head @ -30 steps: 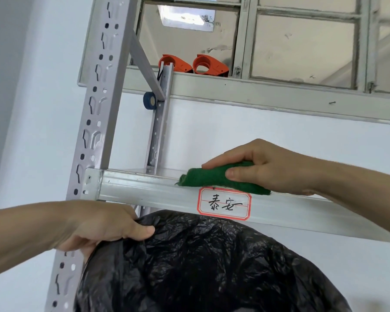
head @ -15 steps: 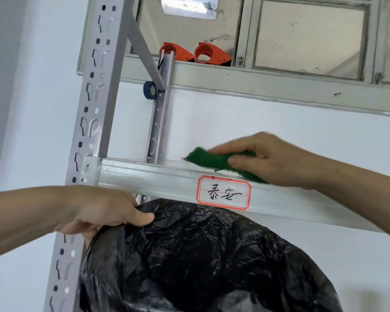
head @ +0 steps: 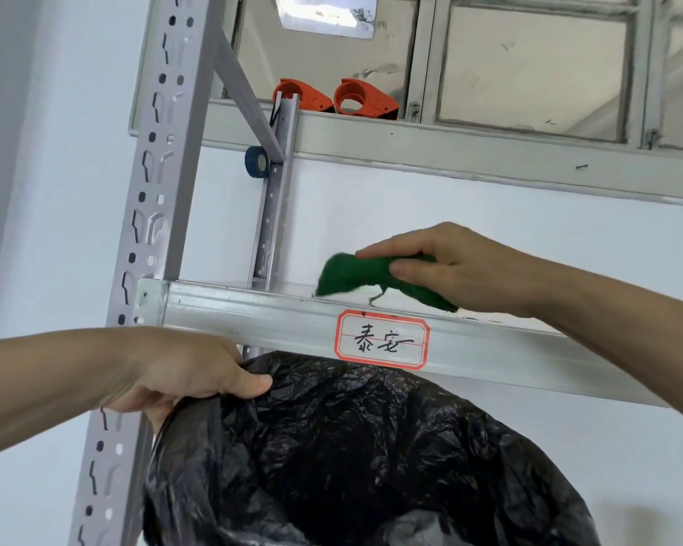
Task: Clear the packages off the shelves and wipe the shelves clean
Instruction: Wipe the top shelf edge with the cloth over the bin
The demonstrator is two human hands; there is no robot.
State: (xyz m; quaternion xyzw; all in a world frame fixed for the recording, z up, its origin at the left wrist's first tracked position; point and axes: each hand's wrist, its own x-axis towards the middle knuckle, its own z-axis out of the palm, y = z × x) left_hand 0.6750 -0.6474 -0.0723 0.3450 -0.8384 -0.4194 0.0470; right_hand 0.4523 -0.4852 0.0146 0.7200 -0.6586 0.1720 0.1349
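Observation:
My right hand (head: 446, 266) grips a green cloth (head: 355, 275) and holds it on the top of the grey metal shelf (head: 253, 313), just behind the front rail and above a red-bordered handwritten label (head: 382, 340). My left hand (head: 182, 372) grips the rim of an open black plastic bag (head: 351, 459) held right below the shelf rail. The shelf surface itself is mostly hidden behind the rail. No packages show on it.
The perforated grey upright (head: 150, 214) stands at the left. Two orange tape dispensers (head: 332, 99) sit on the window ledge above, and a blue tape roll (head: 256, 161) hangs by the rear post. A white wall lies behind the shelf.
My right hand has slid the green cloth back onto the shelf top and slightly to the right, away from the rail's front edge. My left hand still holds the bag.

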